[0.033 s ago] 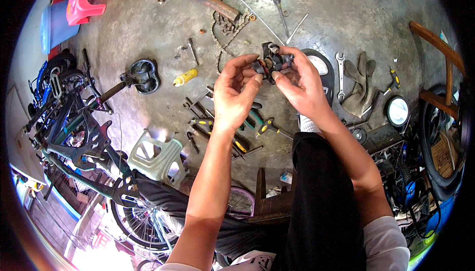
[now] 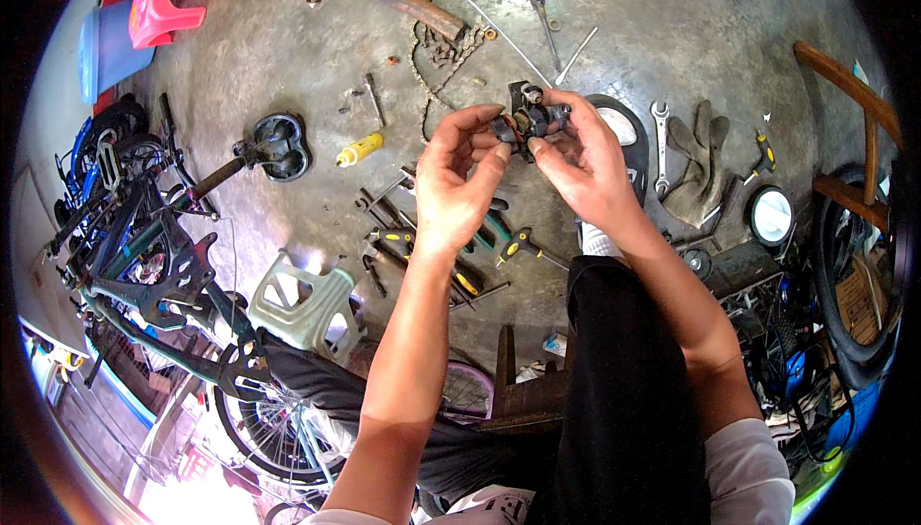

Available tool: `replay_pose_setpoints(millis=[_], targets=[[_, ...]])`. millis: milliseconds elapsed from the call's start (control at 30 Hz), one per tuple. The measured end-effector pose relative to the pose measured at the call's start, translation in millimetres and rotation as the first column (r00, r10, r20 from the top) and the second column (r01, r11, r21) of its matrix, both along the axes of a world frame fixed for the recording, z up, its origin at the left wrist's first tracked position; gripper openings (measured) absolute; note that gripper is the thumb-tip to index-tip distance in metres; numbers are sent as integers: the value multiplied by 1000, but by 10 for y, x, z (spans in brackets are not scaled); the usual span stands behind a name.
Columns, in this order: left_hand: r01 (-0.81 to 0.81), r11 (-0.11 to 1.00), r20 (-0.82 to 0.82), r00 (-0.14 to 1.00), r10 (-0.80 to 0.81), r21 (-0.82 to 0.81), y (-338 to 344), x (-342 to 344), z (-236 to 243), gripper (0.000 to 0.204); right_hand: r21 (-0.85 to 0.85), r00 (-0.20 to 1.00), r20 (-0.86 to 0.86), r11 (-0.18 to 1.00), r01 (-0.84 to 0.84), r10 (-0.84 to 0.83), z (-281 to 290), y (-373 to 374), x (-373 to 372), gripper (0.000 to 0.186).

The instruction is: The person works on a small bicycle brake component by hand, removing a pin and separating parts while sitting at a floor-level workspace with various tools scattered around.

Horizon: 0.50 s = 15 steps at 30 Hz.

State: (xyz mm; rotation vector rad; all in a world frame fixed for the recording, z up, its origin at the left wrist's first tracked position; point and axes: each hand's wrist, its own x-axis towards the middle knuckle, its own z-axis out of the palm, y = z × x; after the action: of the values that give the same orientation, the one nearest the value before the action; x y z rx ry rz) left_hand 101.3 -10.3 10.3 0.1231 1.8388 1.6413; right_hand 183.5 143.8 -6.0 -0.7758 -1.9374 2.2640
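The small dark metal part [image 2: 530, 124], perhaps a derailleur, is off any bike, held above the concrete floor [image 2: 288, 65], well apart from the bicycle frame [image 2: 197, 271] at left; the chain [image 2: 468, 46] lies loose beyond. How much work remains is unclear. Fingers curled narrow, the left hand [image 2: 453, 180] pinches its left side, the right hand [image 2: 593, 172] its right.

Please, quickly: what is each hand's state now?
Left hand: closed, holding the left end of a dark mechanical part.
Right hand: closed, holding its right side.
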Motion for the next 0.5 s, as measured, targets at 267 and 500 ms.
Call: replay_pose_setpoints(millis=[267, 500], targets=[[53, 992, -62, 996, -60, -119, 88, -13, 72, 44, 125, 998, -49, 992, -35, 42, -50, 14, -7, 40], [60, 971, -118, 989, -89, -230, 114, -23, 81, 41, 113, 999, -38, 993, -26, 30, -35, 2, -9, 42]])
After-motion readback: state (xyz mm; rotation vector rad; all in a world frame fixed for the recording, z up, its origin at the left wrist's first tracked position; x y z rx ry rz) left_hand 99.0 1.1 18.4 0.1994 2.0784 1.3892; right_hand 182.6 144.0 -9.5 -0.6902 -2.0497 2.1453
